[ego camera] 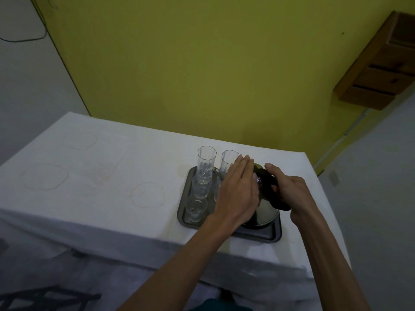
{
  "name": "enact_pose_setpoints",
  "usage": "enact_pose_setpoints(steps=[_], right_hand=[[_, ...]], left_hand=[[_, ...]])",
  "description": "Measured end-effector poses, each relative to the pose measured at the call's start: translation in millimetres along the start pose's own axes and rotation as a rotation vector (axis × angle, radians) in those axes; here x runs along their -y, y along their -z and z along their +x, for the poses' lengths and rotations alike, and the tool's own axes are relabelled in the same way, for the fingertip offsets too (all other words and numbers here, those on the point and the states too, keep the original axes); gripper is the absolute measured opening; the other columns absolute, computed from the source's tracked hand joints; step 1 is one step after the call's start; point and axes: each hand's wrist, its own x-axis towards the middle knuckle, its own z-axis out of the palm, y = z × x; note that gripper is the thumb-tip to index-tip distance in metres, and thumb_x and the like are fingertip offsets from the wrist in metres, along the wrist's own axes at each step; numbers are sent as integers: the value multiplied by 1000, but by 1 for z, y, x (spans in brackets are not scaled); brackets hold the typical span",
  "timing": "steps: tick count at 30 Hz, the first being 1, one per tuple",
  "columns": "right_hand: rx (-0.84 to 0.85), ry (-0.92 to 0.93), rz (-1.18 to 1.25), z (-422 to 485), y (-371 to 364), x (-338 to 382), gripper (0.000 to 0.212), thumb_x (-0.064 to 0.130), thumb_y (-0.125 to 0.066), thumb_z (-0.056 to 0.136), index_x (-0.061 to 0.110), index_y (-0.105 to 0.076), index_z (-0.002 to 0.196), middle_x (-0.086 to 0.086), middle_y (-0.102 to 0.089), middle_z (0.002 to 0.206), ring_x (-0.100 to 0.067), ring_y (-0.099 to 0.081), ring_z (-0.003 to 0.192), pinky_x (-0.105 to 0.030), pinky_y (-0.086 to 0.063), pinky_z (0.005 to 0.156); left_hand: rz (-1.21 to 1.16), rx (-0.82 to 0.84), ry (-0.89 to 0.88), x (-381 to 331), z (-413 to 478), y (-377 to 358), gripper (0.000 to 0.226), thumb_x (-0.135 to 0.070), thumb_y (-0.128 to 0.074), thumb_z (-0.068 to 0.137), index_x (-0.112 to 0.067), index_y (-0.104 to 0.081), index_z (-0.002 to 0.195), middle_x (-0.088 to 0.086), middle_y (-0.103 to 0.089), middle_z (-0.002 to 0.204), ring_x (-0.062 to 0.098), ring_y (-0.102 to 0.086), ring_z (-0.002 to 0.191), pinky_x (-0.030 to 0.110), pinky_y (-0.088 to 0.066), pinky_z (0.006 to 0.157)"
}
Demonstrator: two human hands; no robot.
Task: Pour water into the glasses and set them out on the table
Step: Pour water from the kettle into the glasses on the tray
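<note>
Walls close the room: yellow-green (179,63) ahead, pale grey to either side, with a wooden shelf unit (381,70) fixed high on the right. The table (89,187) below wears a white cloth marked with faint ring stains. A dark tray (258,235) lies near its right end, close to the near edge.

The steel kettle (268,212) stands on the tray's right half, base down; its black handle (269,187) arcs over the top toward the person. Its spout is hidden. The glasses stand upright on the left half, mouths up: two tall ones (206,167) (228,162) at the back, a short one (196,209) at the front.

The left hand (238,189) lies flat, fingers straight, over the kettle's left side, between kettle and glasses. The right hand (287,189) is curled round the handle.
</note>
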Motion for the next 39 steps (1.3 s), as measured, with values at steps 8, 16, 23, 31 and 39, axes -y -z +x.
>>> enact_pose_setpoints(steps=[8, 16, 23, 31, 39], right_hand=[[-1, 3, 21, 1, 0, -2, 50, 56, -74, 80, 9, -66, 64, -6, -59, 60, -23, -53, 59, -33, -41, 63], [-7, 8, 31, -1, 0, -3, 49, 55, -74, 80, 9, -63, 69, -6, -56, 60, -22, -51, 58, -30, -39, 61], [-7, 5, 46, 2, 3, -6, 49, 56, -75, 79, 11, -60, 65, -5, -53, 58, -22, -48, 59, -31, -37, 61], [-10, 19, 49, 4, 4, -7, 51, 56, -75, 79, 11, -60, 60, -4, -54, 56, -22, -48, 55, -29, -36, 59], [-10, 5, 49, 4, 2, -6, 52, 55, -75, 80, 13, -54, 55, 0, -50, 49, -21, -45, 49, -27, -35, 54]], left_hand=[[5, 12, -3, 3, 0, -2, 55, -30, -21, 100, -3, -36, 146, 10, -34, 155, 19, -20, 148, 21, -6, 118], [-3, 40, 19, 0, 1, -1, 53, -28, -24, 100, -5, -36, 146, 9, -34, 155, 19, -20, 147, 23, -9, 118], [11, 38, 5, 0, 0, -3, 62, -36, -14, 97, -4, -37, 145, 10, -36, 154, 19, -22, 147, 28, -14, 120], [6, 43, 9, -1, 1, -4, 53, -28, -23, 101, -4, -37, 145, 10, -36, 154, 20, -22, 147, 28, -15, 120], [12, 32, 5, 2, 1, -5, 54, -30, -20, 101, -4, -37, 145, 10, -36, 154, 18, -22, 147, 27, -15, 120]])
